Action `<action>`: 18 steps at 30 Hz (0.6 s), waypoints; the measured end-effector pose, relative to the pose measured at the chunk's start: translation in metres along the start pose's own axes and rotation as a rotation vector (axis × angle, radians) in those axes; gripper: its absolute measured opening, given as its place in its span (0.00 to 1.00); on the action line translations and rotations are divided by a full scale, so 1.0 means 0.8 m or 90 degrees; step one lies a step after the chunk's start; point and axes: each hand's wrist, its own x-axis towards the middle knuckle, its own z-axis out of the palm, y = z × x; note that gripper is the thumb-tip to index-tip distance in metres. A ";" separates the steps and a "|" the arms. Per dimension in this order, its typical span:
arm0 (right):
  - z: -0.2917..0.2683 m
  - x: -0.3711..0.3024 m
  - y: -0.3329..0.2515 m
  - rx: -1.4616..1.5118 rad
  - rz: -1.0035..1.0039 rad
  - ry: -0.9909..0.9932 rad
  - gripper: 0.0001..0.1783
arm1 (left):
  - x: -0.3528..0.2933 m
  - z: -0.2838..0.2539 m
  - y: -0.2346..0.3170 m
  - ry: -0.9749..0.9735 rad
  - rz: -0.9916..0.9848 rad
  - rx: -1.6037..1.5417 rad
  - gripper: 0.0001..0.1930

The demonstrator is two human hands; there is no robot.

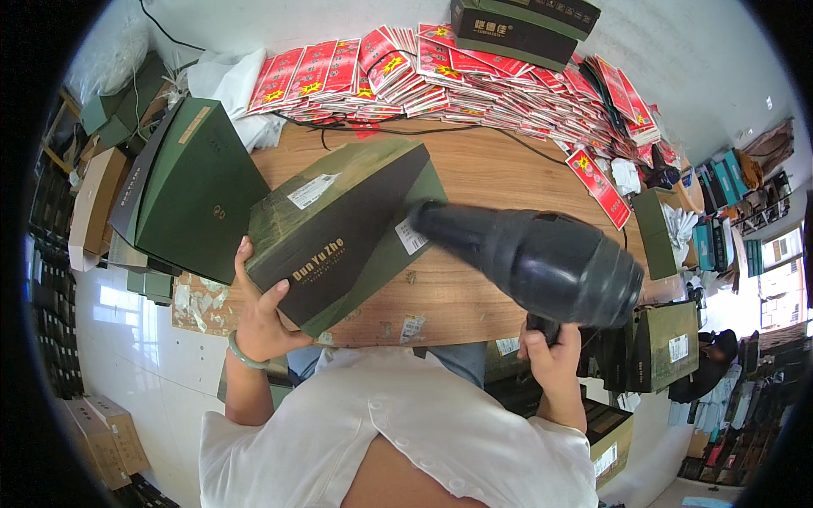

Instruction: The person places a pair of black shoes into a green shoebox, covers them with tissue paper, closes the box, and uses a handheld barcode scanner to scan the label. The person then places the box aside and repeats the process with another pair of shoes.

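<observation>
My left hand (264,311) grips the near left corner of a dark green and black shoe box (339,224), tilting it above the wooden table. White labels show on its top and on its right end. Around the handle of a black hair dryer (542,258) my right hand (550,349) is closed. The dryer's nozzle points left, close to the label (412,237) on the box's right end; whether they touch I cannot tell. A pale green bangle circles my left wrist.
Stacks of red printed cards (406,80) line the table's (500,169) far side, with another box (525,34) on top. A large green box (199,182) stands at the left. More boxes (669,347) are at the right, and a black cord (423,132) crosses the back.
</observation>
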 end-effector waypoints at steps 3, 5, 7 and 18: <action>-0.003 -0.001 -0.012 0.107 0.056 -0.018 0.32 | -0.001 0.000 -0.001 0.001 0.000 -0.008 0.59; -0.003 -0.003 -0.011 0.126 0.068 -0.026 0.32 | 0.000 0.001 -0.001 0.001 0.003 -0.012 0.60; -0.002 -0.008 0.008 0.027 0.020 -0.017 0.32 | -0.001 0.001 -0.001 0.003 -0.001 -0.010 0.60; 0.006 0.001 -0.012 0.120 0.062 0.007 0.31 | -0.002 0.002 -0.001 0.001 -0.004 -0.027 0.59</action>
